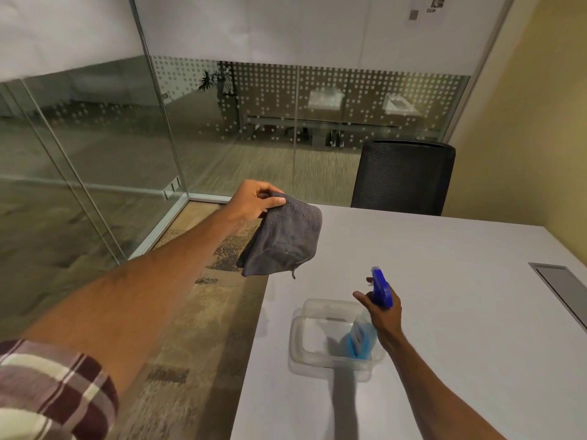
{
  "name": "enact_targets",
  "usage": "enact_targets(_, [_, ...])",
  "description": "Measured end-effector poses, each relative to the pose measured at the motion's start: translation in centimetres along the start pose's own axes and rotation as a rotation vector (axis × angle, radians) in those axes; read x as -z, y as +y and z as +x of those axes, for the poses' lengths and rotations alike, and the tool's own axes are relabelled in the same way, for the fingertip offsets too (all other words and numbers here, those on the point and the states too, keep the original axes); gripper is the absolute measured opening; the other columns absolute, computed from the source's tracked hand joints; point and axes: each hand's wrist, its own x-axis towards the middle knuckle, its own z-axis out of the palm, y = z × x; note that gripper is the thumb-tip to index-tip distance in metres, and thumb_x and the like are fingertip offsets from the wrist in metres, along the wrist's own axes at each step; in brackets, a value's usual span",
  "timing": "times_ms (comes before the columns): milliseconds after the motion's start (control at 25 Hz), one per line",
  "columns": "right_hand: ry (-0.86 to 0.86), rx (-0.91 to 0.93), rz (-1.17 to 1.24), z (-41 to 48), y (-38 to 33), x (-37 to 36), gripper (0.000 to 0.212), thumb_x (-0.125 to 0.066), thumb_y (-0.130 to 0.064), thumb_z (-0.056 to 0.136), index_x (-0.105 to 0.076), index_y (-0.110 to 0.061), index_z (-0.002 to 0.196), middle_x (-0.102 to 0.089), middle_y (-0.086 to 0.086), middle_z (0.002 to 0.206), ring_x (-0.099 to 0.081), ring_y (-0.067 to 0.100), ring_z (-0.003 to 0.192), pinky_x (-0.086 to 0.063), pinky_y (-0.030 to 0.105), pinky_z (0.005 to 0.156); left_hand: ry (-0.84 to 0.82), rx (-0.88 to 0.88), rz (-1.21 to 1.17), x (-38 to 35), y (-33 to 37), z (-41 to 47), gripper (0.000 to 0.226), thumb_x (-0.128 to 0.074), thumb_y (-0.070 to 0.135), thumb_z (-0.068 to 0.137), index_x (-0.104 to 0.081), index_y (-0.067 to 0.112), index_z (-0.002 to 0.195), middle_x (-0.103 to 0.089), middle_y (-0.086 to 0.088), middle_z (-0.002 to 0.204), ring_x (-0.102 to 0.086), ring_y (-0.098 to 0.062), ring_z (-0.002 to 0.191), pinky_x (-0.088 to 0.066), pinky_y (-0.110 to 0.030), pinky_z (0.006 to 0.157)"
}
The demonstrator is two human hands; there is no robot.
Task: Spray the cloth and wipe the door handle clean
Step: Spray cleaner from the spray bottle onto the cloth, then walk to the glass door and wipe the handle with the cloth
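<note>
My left hand [254, 200] pinches the top edge of a folded grey cloth [282, 239], which hangs in the air over the table's left edge. Lower and to the right, my right hand [382, 315] grips the neck of a spray bottle [379, 289] with a blue trigger head and blue liquid. The bottle's base stands inside a clear plastic container [305, 338] on the table, and its nozzle points up toward the cloth. No door handle shows in this view.
The white table [444, 296] fills the lower right, with a grey cable hatch [562, 287] at its right side. A black mesh chair [401, 177] stands at the far edge. Glass partitions [111, 138] enclose the left and back; patterned carpet lies below.
</note>
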Motion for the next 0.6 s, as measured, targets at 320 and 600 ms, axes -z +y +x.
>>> enact_targets(320, [0.013,-0.004,-0.045,-0.3,1.2,0.4,0.048,-0.079,-0.008,0.074,-0.056,-0.007,0.116,-0.067,0.017,0.091,-0.063,0.029,0.081,-0.057,0.035,0.077,0.022,-0.011,-0.020,-0.3,-0.2,-0.7,0.016,-0.069,0.001,0.086,-0.071,0.004,0.101,-0.069,-0.002,0.088,-0.066,-0.008,0.083,-0.054,-0.013,0.064])
enact_targets(600, [0.097,-0.021,-0.172,-2.4,1.9,0.6,0.078,-0.087,-0.018,0.066,-0.044,-0.011,0.131,-0.056,0.008,0.118,-0.055,0.024,0.105,-0.048,0.034,0.087,0.008,-0.023,-0.059,1.2,-1.0,-2.8,0.013,-0.068,0.002,0.087,-0.072,0.008,0.098,-0.070,-0.002,0.088,-0.067,-0.007,0.082,-0.056,-0.015,0.067])
